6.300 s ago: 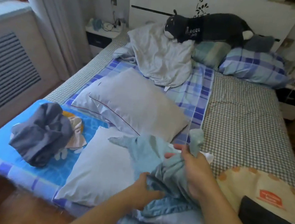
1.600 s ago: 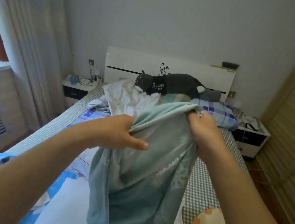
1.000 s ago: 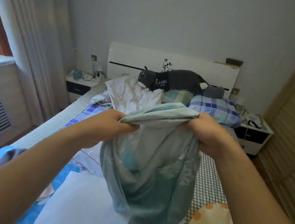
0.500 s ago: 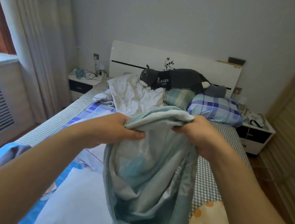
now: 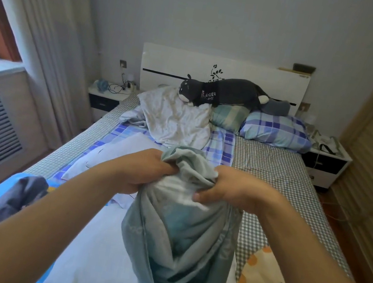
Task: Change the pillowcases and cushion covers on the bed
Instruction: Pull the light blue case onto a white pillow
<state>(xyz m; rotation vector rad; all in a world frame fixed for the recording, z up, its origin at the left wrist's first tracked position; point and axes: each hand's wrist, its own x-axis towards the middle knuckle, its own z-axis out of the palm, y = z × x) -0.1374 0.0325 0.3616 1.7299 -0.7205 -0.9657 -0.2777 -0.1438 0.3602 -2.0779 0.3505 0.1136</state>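
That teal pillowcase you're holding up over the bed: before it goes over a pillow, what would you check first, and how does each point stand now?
1. Both hands grip the soft teal fabric pillowcase: ok, the left hand and the right hand bunch its top edge.
2. Opening found and spread: cannot tell, the fabric is gathered between the fingers.
3. Bare pillow within reach: ok, a plain white pillow lies right beneath.
4. Pillowcase hangs free: ok, it drapes down onto that pillow.
5. Right side out: cannot tell.
6. Nothing lying on the white pillow besides the pillowcase: ok, in the part that shows.
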